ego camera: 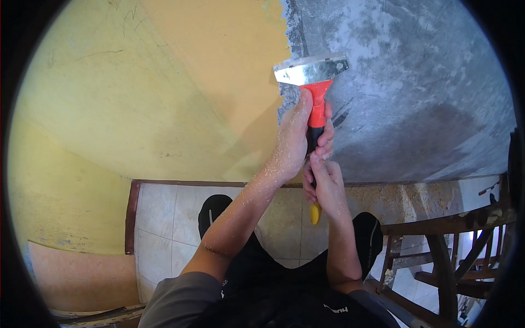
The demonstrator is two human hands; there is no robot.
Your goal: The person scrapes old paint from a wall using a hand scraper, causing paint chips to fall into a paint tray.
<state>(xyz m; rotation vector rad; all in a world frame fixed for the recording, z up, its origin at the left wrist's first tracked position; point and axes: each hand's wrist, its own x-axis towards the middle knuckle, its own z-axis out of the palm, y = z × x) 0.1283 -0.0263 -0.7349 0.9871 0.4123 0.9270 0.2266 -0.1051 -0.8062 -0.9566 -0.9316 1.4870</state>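
Note:
Both my hands grip one wide-bladed paint scraper (317, 102), with a bright metal head, a red neck and a black handle ending in yellow. My left hand (296, 131) wraps the upper handle, its thumb laid along the red neck. Lower down, my right hand (330, 182) closes around the black grip above the yellow end. The metal head lies over the ragged border between the yellow-orange painted wall (213, 74) and the bare grey wall (402, 82). Whether the blade edge touches the wall, I cannot tell. Pale flakes cling to my left hand and forearm.
Yellowish paint debris (406, 201) is strewn over the floor along the wall's foot. A dark wooden piece of furniture with slats (443, 262) stands close on my right. Pale floor tiles (156, 217) run beneath me, bordered by a brown baseboard (131, 221) at the left corner.

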